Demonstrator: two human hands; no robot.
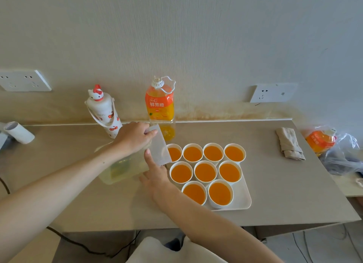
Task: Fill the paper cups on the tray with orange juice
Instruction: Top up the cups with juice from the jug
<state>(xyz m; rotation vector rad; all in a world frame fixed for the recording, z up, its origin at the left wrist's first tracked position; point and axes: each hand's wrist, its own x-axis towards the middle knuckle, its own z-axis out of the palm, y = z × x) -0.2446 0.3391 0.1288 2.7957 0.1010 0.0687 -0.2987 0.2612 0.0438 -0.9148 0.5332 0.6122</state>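
Beige table (275, 184) by the wall holds a white tray (243, 201). Nine cups (205, 172) on it are all full of orange juice. Just left of the tray, the left hand (135, 137) pinches the top of a thin white sheet (158, 146). The right hand (157, 178) grips its bottom edge, thumb up. A clear pack (121, 170) lies under the left wrist. The bottle (160, 105) stands behind, nearly empty.

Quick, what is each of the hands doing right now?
Left hand: pinches the translucent sheet at its top.
Right hand: a finger touches that sheet; grip cannot be told.
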